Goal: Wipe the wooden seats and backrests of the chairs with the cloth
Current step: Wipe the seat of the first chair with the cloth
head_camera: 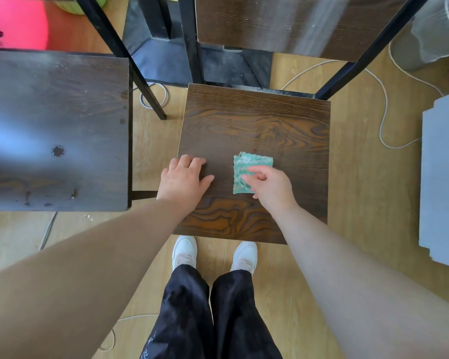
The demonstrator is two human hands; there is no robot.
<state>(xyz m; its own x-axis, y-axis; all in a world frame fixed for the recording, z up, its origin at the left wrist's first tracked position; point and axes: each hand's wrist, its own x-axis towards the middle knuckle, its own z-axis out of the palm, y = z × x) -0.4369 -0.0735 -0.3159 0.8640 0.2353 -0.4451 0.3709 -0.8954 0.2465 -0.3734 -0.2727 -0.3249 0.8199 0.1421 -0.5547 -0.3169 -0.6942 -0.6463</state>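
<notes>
A dark wooden chair seat [254,125] lies right in front of me, its wooden backrest [278,22] rising behind it between black metal posts. A small green and white cloth [246,164] lies flat on the seat, right of centre. My right hand [270,187] rests on the cloth's near edge, fingers curled and pinching it. My left hand [184,177] lies flat on the seat's left edge with fingers spread. A second chair's seat [55,130] stands to the left, dusty and stained.
White cables [384,117] trail over the light wood floor right of the chair. A grey flat box [443,177] sits at the right edge. A pink object [16,22] is at top left. My white shoes [184,251] stand just before the seat.
</notes>
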